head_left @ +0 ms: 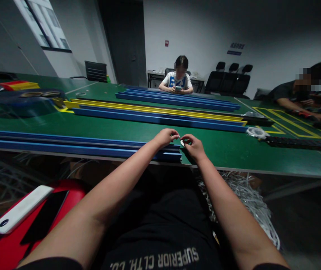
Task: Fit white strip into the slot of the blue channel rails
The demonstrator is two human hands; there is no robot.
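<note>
My left hand (166, 137) and my right hand (193, 145) meet over the end of a long blue rail (64, 144) at the green table's (233, 148) near edge. Both hands are pinched together on a small white piece (181, 142) between their fingertips. What the piece is I cannot make out. The left hand hovers right at the rail's right end.
More blue and yellow rails (154, 112) lie across the table's middle and back. A person (177, 78) sits opposite holding a phone; another person (300, 93) works at the right. A red case (22, 221) sits at my left knee, a pile of silvery strips (247, 198) at my right.
</note>
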